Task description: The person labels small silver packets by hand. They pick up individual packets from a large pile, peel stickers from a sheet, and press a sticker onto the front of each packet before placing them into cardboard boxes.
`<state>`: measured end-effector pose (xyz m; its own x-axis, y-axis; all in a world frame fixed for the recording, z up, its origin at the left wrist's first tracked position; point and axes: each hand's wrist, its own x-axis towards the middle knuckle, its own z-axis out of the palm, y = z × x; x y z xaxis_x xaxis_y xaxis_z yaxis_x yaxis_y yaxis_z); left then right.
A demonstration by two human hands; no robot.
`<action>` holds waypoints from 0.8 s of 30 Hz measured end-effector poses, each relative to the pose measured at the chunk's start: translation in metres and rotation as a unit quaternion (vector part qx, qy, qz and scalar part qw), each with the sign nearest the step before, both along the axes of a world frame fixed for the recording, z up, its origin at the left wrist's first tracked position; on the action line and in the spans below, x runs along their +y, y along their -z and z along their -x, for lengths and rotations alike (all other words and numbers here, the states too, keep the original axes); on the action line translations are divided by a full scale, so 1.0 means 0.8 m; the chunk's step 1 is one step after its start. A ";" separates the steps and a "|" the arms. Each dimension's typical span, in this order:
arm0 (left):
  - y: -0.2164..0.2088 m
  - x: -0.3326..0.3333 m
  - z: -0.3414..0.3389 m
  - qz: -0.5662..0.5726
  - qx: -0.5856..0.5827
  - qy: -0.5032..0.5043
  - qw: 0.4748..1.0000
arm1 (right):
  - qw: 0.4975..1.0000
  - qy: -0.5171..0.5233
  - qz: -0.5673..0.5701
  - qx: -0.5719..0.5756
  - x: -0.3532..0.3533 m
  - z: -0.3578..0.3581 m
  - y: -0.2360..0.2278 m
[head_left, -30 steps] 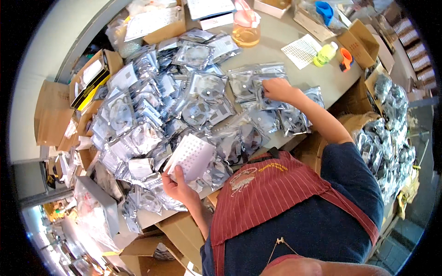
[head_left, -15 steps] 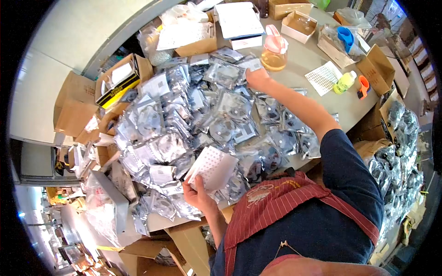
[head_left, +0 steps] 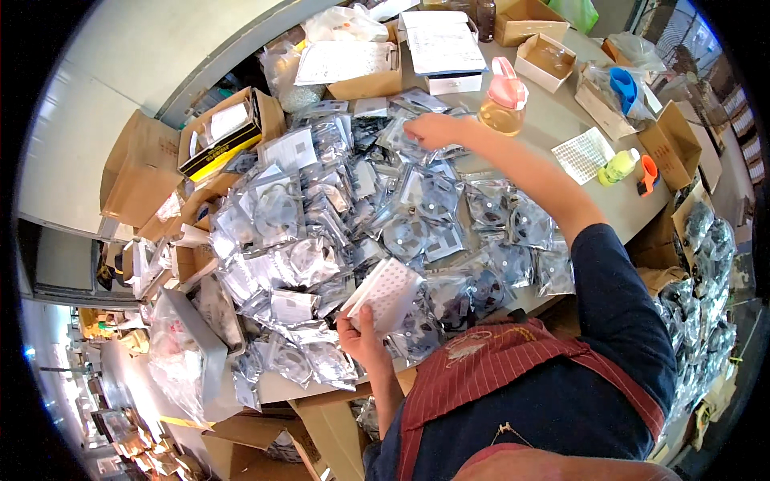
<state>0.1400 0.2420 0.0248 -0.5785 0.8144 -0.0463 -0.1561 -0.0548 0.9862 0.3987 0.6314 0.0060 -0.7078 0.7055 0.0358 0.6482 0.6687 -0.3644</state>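
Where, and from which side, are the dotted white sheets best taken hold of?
Probably the dotted white sheets are best gripped at their upper right edge, from the right: the left hand pinches their lower left end, leaving that edge free.

1. White sheets (head_left: 387, 295), patterned with small round dots, stacked and tilted, pinched by the left hand (head_left: 365, 340)
2. Shiny clear bag (head_left: 395, 141), beneath the right hand (head_left: 433, 131), contact unclear
3. Silvery bags (head_left: 309, 260), flat, heaped overlapping between both hands and leftward

White sheets (head_left: 388, 295) partly hide the left fingers (head_left: 346, 327).
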 end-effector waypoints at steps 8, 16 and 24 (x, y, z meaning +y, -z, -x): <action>-0.016 0.013 -0.004 0.014 0.022 0.013 1.000 | 0.990 -0.003 -0.098 -0.100 0.024 0.043 0.019; 0.011 0.007 0.015 0.039 0.023 -0.010 0.999 | 0.991 0.126 -0.052 0.002 0.016 -0.040 0.026; -0.012 0.038 -0.010 0.003 -0.002 0.043 0.999 | 0.960 0.054 -0.252 -0.108 -0.081 -0.092 0.083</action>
